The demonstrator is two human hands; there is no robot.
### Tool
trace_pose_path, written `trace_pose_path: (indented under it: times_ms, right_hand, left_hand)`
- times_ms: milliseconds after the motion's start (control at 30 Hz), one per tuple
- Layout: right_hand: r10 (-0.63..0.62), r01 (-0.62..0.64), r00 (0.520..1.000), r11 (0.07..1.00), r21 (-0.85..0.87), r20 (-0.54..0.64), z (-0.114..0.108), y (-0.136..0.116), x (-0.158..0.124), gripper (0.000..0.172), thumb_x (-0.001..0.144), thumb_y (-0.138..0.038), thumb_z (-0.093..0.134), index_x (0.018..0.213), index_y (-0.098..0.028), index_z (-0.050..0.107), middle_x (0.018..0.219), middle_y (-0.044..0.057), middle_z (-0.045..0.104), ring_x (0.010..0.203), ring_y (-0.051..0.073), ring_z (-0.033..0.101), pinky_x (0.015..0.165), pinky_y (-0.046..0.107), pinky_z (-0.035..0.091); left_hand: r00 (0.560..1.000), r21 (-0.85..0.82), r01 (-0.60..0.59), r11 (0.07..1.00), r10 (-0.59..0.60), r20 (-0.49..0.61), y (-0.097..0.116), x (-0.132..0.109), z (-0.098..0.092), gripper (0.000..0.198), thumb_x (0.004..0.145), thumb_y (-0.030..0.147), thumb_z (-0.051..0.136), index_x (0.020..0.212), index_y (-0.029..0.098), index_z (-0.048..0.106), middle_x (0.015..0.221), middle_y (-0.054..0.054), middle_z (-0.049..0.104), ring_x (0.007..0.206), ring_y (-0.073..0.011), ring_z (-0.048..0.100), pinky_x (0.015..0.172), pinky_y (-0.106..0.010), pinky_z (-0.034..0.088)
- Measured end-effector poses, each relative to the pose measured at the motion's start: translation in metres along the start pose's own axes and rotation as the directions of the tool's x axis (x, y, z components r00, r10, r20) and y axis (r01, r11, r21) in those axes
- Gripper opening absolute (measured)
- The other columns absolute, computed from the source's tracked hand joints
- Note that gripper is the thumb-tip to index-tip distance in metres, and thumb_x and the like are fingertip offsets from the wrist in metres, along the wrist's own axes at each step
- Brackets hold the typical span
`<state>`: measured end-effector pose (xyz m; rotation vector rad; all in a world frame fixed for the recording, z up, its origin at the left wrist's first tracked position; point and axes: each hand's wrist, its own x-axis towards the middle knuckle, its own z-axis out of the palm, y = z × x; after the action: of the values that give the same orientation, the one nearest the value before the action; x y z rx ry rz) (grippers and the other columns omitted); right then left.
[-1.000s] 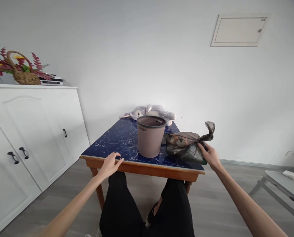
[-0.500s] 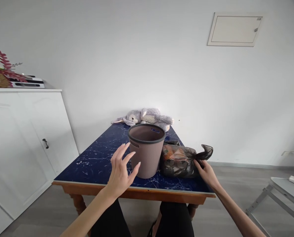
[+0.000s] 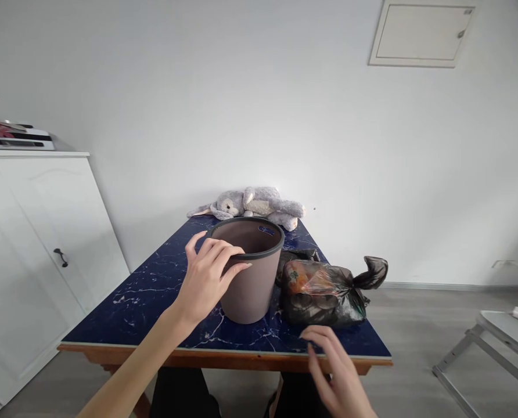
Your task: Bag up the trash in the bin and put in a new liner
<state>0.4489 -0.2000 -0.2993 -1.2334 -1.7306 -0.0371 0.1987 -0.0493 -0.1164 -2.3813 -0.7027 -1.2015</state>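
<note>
A brown-grey trash bin [image 3: 251, 290] with a dark rim stands upright on the blue marbled table [image 3: 154, 302]. My left hand [image 3: 207, 276] is at its near-left rim, fingers curled over the edge and thumb against the outside wall. Right of the bin lies a knotted black trash bag [image 3: 320, 293], its thin plastic showing orange and dark contents. My right hand [image 3: 335, 371] is off the bag, in front of it at the table's near edge, fingers apart with nothing in them.
A grey plush rabbit [image 3: 250, 203] lies at the table's far end against the wall. To the left stands a white cabinet [image 3: 36, 232] with things on top. A grey folding step or stool [image 3: 489, 342] is at the right.
My left hand has moved from beside the bin onto its rim. My right hand has let go of the bag's knot and come nearer to me. The view has shifted slightly.
</note>
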Motion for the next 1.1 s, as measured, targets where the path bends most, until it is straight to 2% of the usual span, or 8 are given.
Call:
trace_pose_path:
  times_ms: [100,167,400,533,633,867,1000,1100]
  right_hand:
    - [-0.037,0.013,0.966,0.995,0.096,0.256,0.022,-0.019,0.027,0.04,0.109,-0.019,0.045,0.146,-0.029,0.053,0.135,0.012,0.064,0.129,0.023,0.064,0.108,0.035,0.057]
    - [-0.047,0.027,0.942,0.998,0.064,0.331,0.044,-0.026,0.044,0.044,0.109,-0.021,0.045,0.152,-0.028,0.05,0.148,0.013,0.059,0.141,0.025,0.057,0.115,0.039,0.054]
    - [0.201,-0.101,0.94,0.936,-0.337,0.276,0.137,0.005,0.08,0.06,0.112,-0.037,0.038,0.162,-0.004,0.044,0.173,0.024,0.029,0.162,0.043,0.024,0.127,0.062,0.035]
    - [0.338,-0.207,0.899,0.889,-0.409,0.28,0.147,0.019,0.079,0.068,0.111,-0.05,0.038,0.162,-0.005,0.046,0.175,0.023,0.023,0.162,0.043,0.019,0.129,0.061,0.029]
    - [0.375,-0.247,0.886,0.879,-0.408,0.272,0.146,0.02,0.077,0.07,0.111,-0.053,0.034,0.163,-0.006,0.043,0.176,0.02,0.016,0.164,0.04,0.015,0.13,0.059,0.026]
    - [0.438,-0.29,0.85,0.853,-0.434,0.292,0.15,0.018,0.09,0.066,0.112,-0.046,0.032,0.166,-0.009,0.038,0.178,0.015,-0.004,0.165,0.037,0.0,0.132,0.056,0.018]
    - [0.476,-0.334,0.841,0.832,-0.443,0.259,0.153,0.022,0.099,0.064,0.111,-0.045,0.032,0.166,-0.015,0.04,0.179,0.01,-0.013,0.165,0.037,-0.008,0.132,0.057,0.015]
    - [0.532,-0.394,0.815,0.8,-0.453,0.231,0.158,0.026,0.104,0.066,0.11,-0.047,0.033,0.167,-0.014,0.039,0.179,0.01,-0.014,0.165,0.037,-0.009,0.132,0.056,0.015]
  left_hand:
    - [0.999,0.026,0.039,0.999,-0.039,-0.011,-0.013,-0.004,0.001,0.011,0.101,0.031,0.072,0.109,0.025,0.069,0.101,-0.002,0.077,0.103,-0.0242,0.071,0.121,-0.056,0.027]
    - [0.997,0.043,0.07,0.997,-0.069,-0.029,-0.022,-0.007,0.002,0.011,0.101,0.032,0.072,0.109,0.025,0.07,0.102,-0.002,0.078,0.105,-0.0257,0.071,0.12,-0.056,0.027]
    - [0.988,0.125,0.121,0.985,-0.107,-0.109,-0.042,-0.012,0.011,0.013,0.101,0.035,0.07,0.113,0.028,0.071,0.103,-0.003,0.078,0.106,-0.0271,0.07,0.122,-0.058,0.026]
    - [0.971,0.159,0.17,0.973,-0.138,-0.194,-0.043,-0.036,0.011,0.041,0.101,0.033,0.069,0.141,0.028,0.06,0.139,-0.013,0.066,0.133,-0.0352,0.058,0.119,-0.058,0.032]
    - [0.93,0.066,0.295,0.953,-0.271,-0.249,-0.048,-0.083,0.01,0.042,0.104,0.032,0.061,0.145,0.025,0.053,0.142,-0.018,0.058,0.138,-0.0363,0.053,0.117,-0.056,0.038]
    - [0.825,0.009,0.551,0.835,-0.546,0.149,-0.103,-0.206,0.025,0.043,0.104,0.056,0.051,0.13,0.023,0.059,0.129,-0.015,0.063,0.124,-0.0355,0.061,0.106,-0.055,0.05]
    - [0.741,0.138,0.615,0.776,-0.629,0.235,-0.121,-0.222,0.034,0.052,0.098,0.066,0.049,0.122,0.022,0.065,0.128,-0.017,0.065,0.119,-0.0398,0.063,0.1,-0.06,0.052]
    - [0.724,0.196,0.601,0.775,-0.631,0.278,-0.118,-0.218,0.037,0.049,0.098,0.062,0.047,0.119,0.023,0.069,0.13,-0.016,0.066,0.123,-0.0398,0.062,0.102,-0.06,0.051]
